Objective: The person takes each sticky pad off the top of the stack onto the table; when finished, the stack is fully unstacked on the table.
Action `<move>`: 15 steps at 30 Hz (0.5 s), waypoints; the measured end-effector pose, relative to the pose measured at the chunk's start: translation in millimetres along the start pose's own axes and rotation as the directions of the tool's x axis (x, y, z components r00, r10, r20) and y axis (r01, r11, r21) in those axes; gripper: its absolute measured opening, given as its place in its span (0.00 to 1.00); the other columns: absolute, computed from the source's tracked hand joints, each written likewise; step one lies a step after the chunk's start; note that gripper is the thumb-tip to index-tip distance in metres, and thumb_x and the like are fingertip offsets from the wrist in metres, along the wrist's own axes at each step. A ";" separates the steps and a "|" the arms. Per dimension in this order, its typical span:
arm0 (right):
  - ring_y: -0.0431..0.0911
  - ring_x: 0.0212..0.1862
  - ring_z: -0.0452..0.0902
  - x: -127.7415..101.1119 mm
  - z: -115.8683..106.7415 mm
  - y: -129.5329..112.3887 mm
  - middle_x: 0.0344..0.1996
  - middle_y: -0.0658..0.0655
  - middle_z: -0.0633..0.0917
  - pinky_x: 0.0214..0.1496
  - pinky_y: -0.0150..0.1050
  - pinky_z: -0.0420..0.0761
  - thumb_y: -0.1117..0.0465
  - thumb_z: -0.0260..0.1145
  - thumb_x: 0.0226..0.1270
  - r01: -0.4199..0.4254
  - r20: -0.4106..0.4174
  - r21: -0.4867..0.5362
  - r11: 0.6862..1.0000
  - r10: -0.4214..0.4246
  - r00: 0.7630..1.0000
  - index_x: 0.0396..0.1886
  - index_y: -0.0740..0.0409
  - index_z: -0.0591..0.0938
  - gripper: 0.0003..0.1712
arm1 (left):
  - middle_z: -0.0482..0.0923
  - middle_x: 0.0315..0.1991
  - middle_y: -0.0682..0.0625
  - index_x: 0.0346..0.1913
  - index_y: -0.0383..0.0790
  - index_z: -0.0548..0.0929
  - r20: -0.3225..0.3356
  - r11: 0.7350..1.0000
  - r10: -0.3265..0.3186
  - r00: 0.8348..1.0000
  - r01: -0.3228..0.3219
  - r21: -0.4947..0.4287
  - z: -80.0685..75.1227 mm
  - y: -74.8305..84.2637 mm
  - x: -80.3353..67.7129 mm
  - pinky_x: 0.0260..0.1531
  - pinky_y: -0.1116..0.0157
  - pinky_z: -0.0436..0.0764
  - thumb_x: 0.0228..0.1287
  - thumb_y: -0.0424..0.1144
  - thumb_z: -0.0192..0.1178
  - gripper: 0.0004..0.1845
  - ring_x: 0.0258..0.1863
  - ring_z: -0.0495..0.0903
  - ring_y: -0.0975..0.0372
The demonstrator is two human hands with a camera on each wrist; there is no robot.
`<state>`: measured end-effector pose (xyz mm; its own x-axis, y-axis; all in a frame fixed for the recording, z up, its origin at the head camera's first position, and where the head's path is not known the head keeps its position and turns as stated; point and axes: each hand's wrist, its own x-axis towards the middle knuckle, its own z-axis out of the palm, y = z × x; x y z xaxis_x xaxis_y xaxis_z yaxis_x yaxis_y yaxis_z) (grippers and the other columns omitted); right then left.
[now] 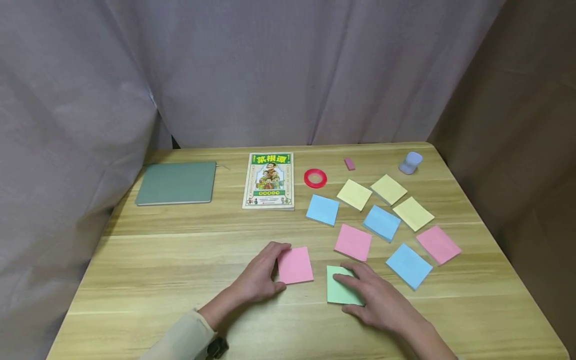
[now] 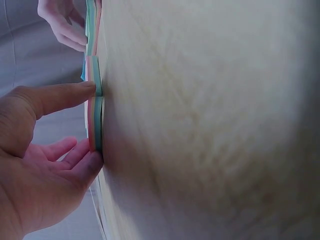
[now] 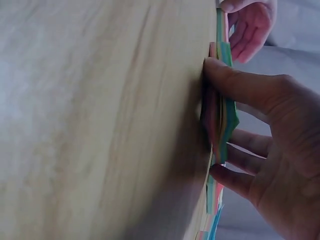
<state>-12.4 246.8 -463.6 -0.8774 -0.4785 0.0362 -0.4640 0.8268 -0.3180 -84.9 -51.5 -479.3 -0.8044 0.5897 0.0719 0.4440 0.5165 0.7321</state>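
At the front middle of the table, my left hand (image 1: 258, 276) holds a pink-topped sticky note pad (image 1: 297, 265) by its edges, thumb at the near corner and fingertips at the far one. Just right of it, my right hand (image 1: 382, 301) grips a green-topped sticky note pad (image 1: 335, 291), with its thumb low and fingers partly over the top. A narrow gap separates these two pads in the head view. From the side, the left wrist view shows bands of several colours in the held pad's edge (image 2: 95, 125); the right wrist view shows a banded pad (image 3: 224, 125) too.
Beyond my right hand lie pink pads (image 1: 353, 242), blue pads (image 1: 409, 266) and yellow pads (image 1: 413, 214). Farther back are a red tape roll (image 1: 308, 178), a pink eraser (image 1: 349, 164), a pale blue cup-like object (image 1: 410, 163), an illustrated book (image 1: 269, 181) and a green notebook (image 1: 176, 183).
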 end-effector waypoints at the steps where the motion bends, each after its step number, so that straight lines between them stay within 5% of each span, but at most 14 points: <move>1: 0.53 0.66 0.66 0.3 0.3 0.2 0.65 0.58 0.72 0.60 0.51 0.74 0.46 0.78 0.49 -0.003 0.002 -0.003 1.000 0.003 1.000 0.63 0.50 0.79 0.39 | 0.71 0.60 0.46 0.67 0.35 0.67 0.001 1.000 -0.002 1.000 0.002 0.000 -0.1 -0.1 -0.1 0.61 0.57 0.71 0.40 0.26 0.77 0.46 0.58 0.71 0.58; 15: 0.54 0.66 0.66 3.7 -7.2 -3.0 0.66 0.58 0.71 0.62 0.52 0.72 0.43 0.77 0.52 -0.009 -0.004 0.009 1.000 0.009 1.000 0.63 0.50 0.79 0.38 | 0.71 0.60 0.46 0.68 0.34 0.66 -0.008 0.999 -0.003 1.000 0.003 -0.051 0.2 -1.5 -1.1 0.62 0.57 0.70 0.43 0.30 0.77 0.46 0.58 0.71 0.57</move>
<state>-15.1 244.7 -455.7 -0.8820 -0.4698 0.0367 -0.4549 0.8286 -0.3264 -84.5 -52.8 -480.6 -0.8092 0.5827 0.0751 0.4208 0.4856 0.7662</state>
